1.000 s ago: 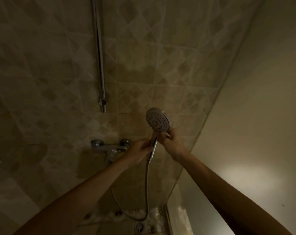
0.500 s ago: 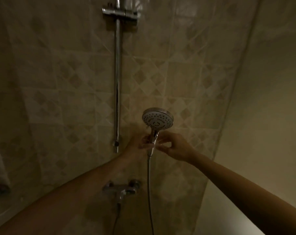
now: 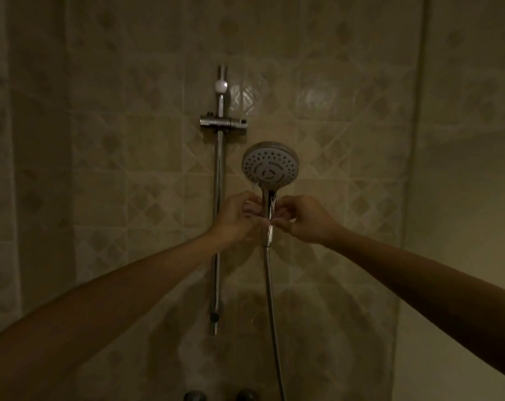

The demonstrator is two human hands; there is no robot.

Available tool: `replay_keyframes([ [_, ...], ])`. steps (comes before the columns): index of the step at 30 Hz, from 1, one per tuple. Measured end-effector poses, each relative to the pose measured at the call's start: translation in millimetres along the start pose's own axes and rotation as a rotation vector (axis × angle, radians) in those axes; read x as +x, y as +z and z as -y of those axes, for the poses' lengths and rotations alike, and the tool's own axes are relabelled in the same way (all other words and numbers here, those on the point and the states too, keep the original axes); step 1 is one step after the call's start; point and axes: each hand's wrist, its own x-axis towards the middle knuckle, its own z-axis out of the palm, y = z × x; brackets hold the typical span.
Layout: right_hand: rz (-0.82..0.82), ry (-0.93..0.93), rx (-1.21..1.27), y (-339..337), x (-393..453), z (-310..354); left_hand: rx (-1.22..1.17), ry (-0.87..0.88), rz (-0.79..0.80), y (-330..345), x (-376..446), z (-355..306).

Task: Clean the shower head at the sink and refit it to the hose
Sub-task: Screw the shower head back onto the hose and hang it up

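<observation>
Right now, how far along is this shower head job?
Nearly done, it seems. The round chrome shower head already sits on the silver metal hose, held upright. The left hand and right hand both grip its handle near the joint, perhaps tightening. Left: hanging it on the chrome slider bracket on the wall rail.

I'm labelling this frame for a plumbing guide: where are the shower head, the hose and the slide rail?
shower head [image 3: 270, 168]: head view, middle of the round spray face.
hose [image 3: 271, 285]: head view, hanging stretch below the handle.
slide rail [image 3: 217, 198]: head view, vertical bar below the bracket.
</observation>
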Motion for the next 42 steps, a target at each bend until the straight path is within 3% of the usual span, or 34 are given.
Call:
replay_keyframes([
  [8, -0.161, -0.166, -0.062, -53.3, 62.9, 37.9, 0.058, 0.215, -0.068, -46.5, 62.7, -46.7],
  [23, -0.245, -0.500, -0.233, -132.6, 147.0, 86.5, 0.384, 0.514, -0.091, -97.3, 138.1, -137.9],
  [32, -0.269, -0.472, -0.325, -160.1, 173.7, 104.6, 0.432, 0.556, -0.200, -108.7, 166.6, -163.1],
  [42, -0.259, -0.540, -0.276, -150.5, 183.1, 102.8, 0.469, 0.556, -0.195, -117.2, 159.9, -158.4],
])
